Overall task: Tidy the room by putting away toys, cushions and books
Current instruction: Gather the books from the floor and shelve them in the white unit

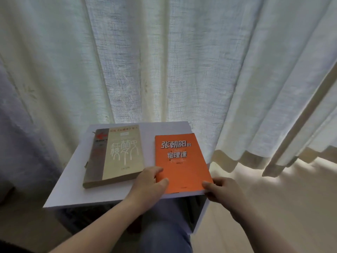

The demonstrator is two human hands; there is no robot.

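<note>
The orange book point(180, 161) lies on the right half of the white bench point(73, 170), its near right corner poking past the bench edge, and that overhang is judged the weak spot. If the corner is let go early or nudged rightward, the book could tip off onto the floor point(273, 198). A beige book point(120, 156) lies just beside it on the left, so a careless leftward slide could shove that one askew. The glossy cover may also slip under a light pinch.

Now the fingers. The left hand point(147, 185) is curled over the near left corner of the orange book, with fingers point(155, 169) bent against its left edge and the thumb laid on the cover. The right hand point(224, 192) is set at the near right corner. Its thumb is pressed on top, while the remaining fingers are hidden underneath, apparently closed in a pinch. Nothing else is held. A pale curtain point(182, 61) hangs on the far side.
</note>
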